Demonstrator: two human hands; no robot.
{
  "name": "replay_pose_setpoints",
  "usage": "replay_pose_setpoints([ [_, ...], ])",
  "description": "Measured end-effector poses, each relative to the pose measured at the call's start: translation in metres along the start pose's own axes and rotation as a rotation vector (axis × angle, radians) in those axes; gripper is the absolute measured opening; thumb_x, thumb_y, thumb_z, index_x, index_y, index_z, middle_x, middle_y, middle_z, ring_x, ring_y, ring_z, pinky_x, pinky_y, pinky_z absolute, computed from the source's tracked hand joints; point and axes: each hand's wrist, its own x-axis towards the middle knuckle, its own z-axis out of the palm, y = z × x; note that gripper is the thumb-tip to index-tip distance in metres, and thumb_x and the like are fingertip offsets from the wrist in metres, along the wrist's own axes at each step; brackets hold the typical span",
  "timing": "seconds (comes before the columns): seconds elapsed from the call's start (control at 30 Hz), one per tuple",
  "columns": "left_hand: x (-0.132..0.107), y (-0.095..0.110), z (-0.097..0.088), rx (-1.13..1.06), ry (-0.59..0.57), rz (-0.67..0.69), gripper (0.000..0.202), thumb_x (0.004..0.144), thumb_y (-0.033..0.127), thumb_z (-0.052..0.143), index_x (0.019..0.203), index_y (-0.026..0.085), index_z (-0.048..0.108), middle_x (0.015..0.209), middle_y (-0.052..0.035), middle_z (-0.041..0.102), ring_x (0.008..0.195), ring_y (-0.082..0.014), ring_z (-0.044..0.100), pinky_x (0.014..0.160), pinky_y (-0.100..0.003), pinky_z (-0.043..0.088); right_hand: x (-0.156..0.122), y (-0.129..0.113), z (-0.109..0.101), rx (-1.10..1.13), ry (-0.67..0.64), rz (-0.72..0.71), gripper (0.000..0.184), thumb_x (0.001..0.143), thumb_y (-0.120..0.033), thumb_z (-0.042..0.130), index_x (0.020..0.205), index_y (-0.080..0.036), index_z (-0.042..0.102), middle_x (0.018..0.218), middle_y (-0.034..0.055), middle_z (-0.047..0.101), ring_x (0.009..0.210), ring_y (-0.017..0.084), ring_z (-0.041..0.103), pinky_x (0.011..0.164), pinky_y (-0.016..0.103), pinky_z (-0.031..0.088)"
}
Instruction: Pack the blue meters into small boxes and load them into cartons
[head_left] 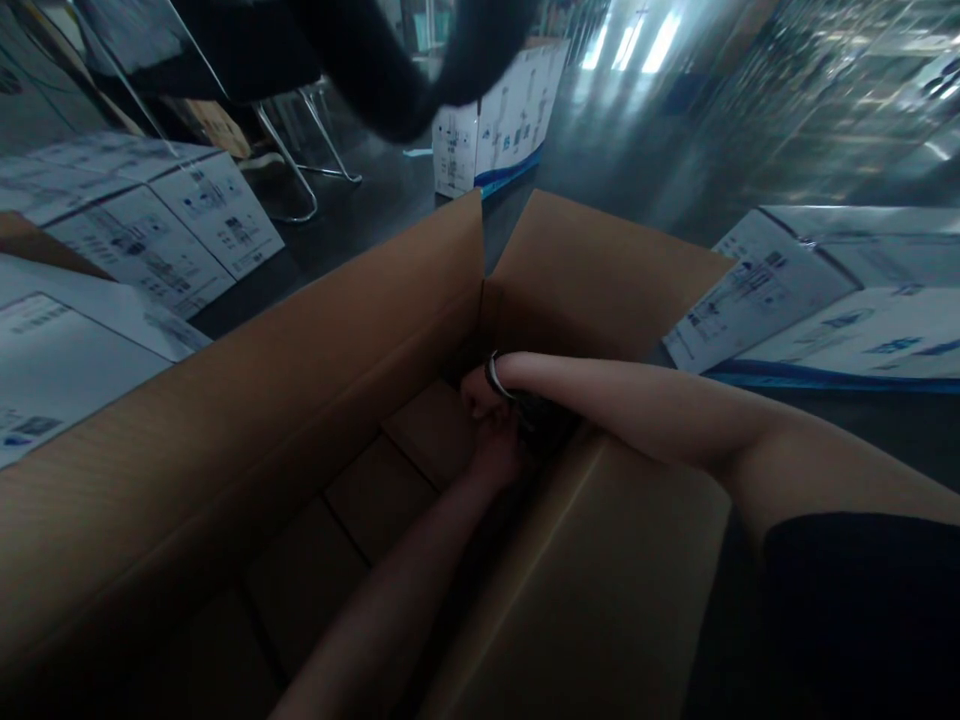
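At frame centre, deep inside the open brown corrugated cardboard box (pixel 315 400), our left hand (pixel 499 455) and right hand (pixel 480 392) meet around a dark object (pixel 544 425); we cannot tell either grip.

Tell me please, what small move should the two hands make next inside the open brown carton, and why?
Probably press the dark object down toward the carton floor. Both hands, left and right, meet at it deep in the far corner, and the bottom flaps beside them lie bare. What the object is, the dim picture does not show.
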Motion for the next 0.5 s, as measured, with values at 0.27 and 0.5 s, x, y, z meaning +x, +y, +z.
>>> replay_pose_setpoints([
  [0.27,-0.059,0.004,-0.043,0.241,0.002,0.158,0.041,0.082,0.015,0.042,0.122,0.019,0.049,0.126,-0.0107,0.05,0.115,-0.0254,0.044,0.098,-0.045,0.034,-0.005,0.01,-0.02,-0.132,0.352,0.177,0.033,0.073,-0.013,0.05,0.101,-0.002,0.063,0.099,0.0172,0.063,0.094,0.026,0.057,0.079,0.031,0.045],
  [0.5,-0.108,-0.034,-0.087,0.298,-0.133,0.311,0.048,0.078,0.045,0.055,0.12,0.024,0.05,0.127,-0.008,0.05,0.123,-0.0272,0.035,0.102,-0.055,0.023,-0.011,0.007,-0.024,-0.164,0.315,0.134,0.032,0.066,-0.006,0.053,0.096,-0.001,0.065,0.098,0.0178,0.063,0.095,0.027,0.057,0.078,0.031,0.044],
])
